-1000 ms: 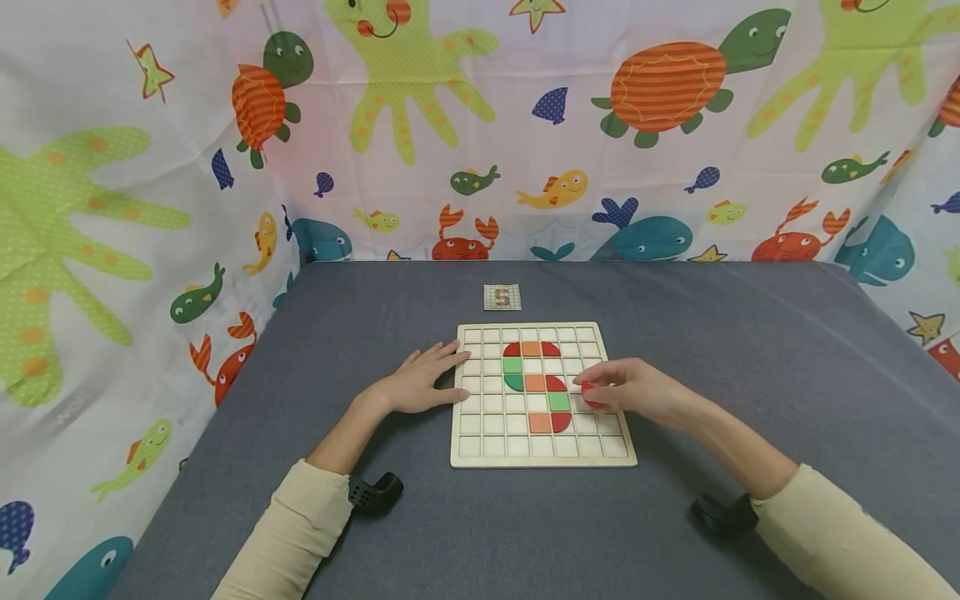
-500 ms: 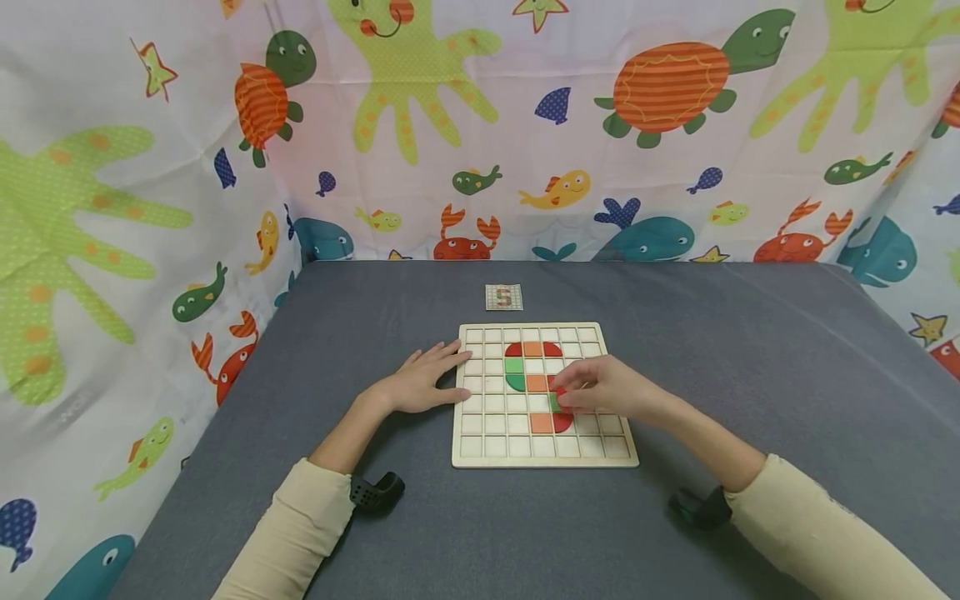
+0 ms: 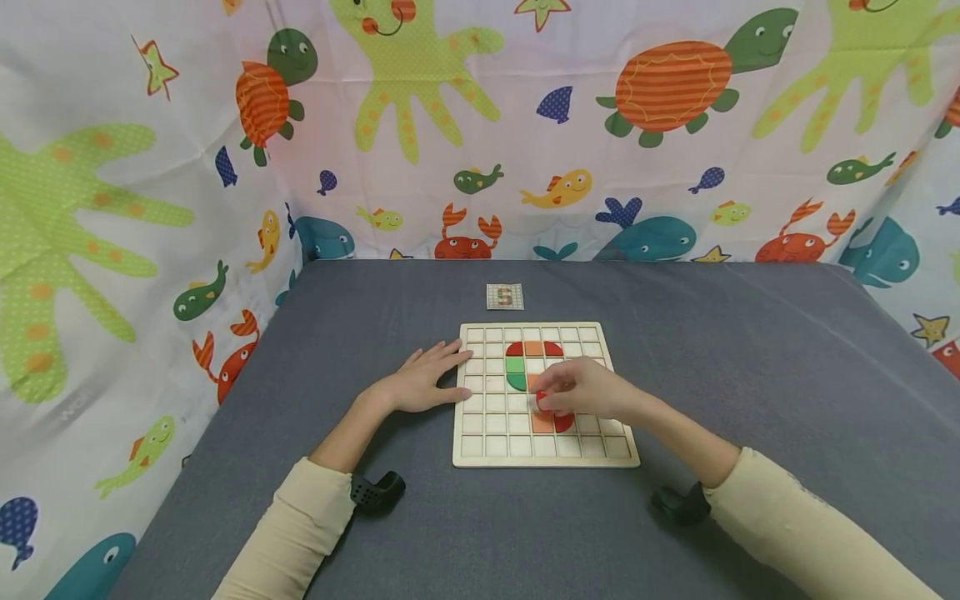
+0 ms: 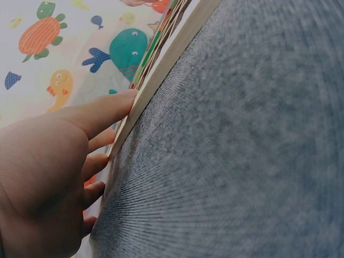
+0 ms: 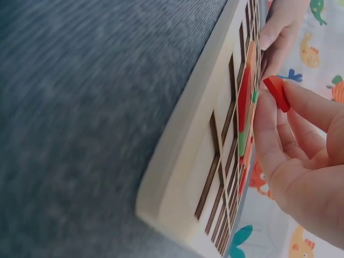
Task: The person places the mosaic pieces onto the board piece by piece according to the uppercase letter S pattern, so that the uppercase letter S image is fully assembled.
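A pale wooden grid board lies on the grey table, its cells partly filled with coloured tiles. Red quarter-round tiles, orange squares such as the one in the lower row, and green tiles show in it. My left hand rests with spread, straight fingers on the board's left rim. In the left wrist view its thumb lies along the board's edge. Between thumb and fingers my right hand pinches a red tile over the middle of the board. The right hand covers several tiles in the head view.
A small card printed with a grid and a coloured figure lies behind the board. Grey cloth covers the table. A curtain with sea animals stands behind and at both sides.
My right hand has moved left across the board, carrying the red tile from the right-hand cells to the middle. My left hand stays in place on the rim.
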`<state>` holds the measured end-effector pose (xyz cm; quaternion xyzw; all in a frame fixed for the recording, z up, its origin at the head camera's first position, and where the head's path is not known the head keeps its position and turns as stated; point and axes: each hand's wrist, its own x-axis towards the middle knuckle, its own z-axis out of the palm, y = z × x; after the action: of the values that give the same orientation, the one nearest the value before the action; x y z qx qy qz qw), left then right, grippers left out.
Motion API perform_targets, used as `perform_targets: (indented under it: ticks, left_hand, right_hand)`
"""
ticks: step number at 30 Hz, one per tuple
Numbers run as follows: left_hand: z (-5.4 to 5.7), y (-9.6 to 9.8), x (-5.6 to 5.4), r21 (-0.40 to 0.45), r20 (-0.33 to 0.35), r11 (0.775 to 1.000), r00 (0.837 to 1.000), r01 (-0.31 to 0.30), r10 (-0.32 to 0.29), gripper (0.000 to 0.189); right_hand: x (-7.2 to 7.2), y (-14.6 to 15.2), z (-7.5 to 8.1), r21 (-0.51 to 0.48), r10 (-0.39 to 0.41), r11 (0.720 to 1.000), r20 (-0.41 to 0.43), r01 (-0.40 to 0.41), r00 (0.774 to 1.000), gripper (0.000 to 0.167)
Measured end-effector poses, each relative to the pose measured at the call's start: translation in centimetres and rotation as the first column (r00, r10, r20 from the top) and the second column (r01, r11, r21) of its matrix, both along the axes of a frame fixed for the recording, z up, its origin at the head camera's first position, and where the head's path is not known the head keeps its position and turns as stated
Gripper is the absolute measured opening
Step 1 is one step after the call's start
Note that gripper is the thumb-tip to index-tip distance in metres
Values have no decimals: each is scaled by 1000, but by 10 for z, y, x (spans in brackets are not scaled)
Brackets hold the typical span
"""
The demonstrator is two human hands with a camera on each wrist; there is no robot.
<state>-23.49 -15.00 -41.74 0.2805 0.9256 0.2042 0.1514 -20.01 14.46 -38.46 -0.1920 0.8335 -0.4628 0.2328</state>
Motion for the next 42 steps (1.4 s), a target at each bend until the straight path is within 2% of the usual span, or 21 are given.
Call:
perform_targets:
  ticks: [17,26,32,42]
  left_hand:
    - [3,2,1,-14,1,1000,1000,-12,12,72]
    - [3,3,1,-19,1,1000,1000,-13,13,72]
    - [4,3,0,-19,4,1000,1000,-16,17,72]
    - [3,1,0,-19,-1,1000,1000,-9,9,72]
  right_hand:
    - [-4,-24,-6,40,89,996,-85,-86,992,20]
    - [-3,-32,-4,69,160,986,-141,-152,977,15]
    - [-4,-34,-5,83,176,983,-152,-165,973,14]
    - [-3,-38,-5,133,207,974,-222,-181,953,13]
